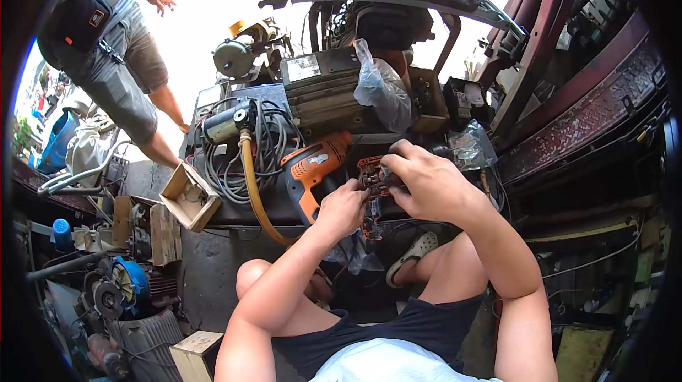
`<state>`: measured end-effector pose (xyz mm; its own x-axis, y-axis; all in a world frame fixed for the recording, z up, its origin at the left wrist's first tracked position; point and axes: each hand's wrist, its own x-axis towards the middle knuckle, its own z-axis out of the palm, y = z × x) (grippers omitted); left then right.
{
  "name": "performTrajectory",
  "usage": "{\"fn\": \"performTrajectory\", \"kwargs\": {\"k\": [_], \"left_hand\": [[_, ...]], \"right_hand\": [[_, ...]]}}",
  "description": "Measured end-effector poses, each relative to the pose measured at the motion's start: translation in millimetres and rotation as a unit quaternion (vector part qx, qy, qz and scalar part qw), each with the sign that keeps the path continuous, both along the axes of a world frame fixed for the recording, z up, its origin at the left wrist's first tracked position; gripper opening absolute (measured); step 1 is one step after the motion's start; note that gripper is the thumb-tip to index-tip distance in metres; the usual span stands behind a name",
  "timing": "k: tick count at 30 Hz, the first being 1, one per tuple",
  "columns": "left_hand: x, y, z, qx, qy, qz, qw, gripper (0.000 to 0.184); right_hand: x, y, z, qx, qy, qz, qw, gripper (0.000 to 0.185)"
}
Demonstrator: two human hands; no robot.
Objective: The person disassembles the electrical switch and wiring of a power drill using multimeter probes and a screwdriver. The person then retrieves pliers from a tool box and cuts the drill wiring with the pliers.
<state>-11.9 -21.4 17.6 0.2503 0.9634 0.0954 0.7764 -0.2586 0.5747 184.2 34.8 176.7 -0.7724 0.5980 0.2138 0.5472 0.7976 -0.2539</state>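
Observation:
Both hands are together at the front of the bench, over an opened red-orange power tool housing [370, 163] with dark inner parts showing. My left hand [342, 209] has its fingers closed on the lower left side of that housing. From the right, my right hand [431, 182] curls its thumb and fingers around a small dark part at the housing, too hidden to name. Just left of the hands lies an orange and grey electric drill [312, 167] on its side. A clear plastic bag [355, 250] hangs below the housing.
Coiled grey cables [224, 172], a yellow-brown hose [253, 187] and an open wooden box [190, 196] lie to the left. Behind stand a ribbed metal motor [327, 94] and a plastic bag [387, 94]. Another person [131, 62] stands at the upper left. A metal frame [561, 119] borders the right.

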Motion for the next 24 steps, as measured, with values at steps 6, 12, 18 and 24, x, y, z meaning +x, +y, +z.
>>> {"fn": "performTrajectory", "kwargs": {"k": [6,12,18,24], "left_hand": [[-3.2,-3.5,3.7,-0.014,0.014,-0.023,1.0,0.027],[-4.5,1.8,10.2,-0.067,0.031,-0.026,0.997,0.033],[-2.3,1.1,2.5,-0.014,0.035,-0.051,0.998,0.03],[5.4,-0.9,6.8,-0.03,0.066,-0.043,0.996,0.025]], "right_hand": [[-6.2,-0.8,-0.1,-0.043,-0.108,-0.041,0.992,0.031],[-5.7,0.7,8.0,-0.054,-0.053,0.01,0.997,0.033],[-2.6,6.5,-1.0,-0.047,-0.034,0.026,0.998,0.029],[-8.5,0.4,-2.1,-0.032,-0.066,-0.013,0.997,0.021]]}}
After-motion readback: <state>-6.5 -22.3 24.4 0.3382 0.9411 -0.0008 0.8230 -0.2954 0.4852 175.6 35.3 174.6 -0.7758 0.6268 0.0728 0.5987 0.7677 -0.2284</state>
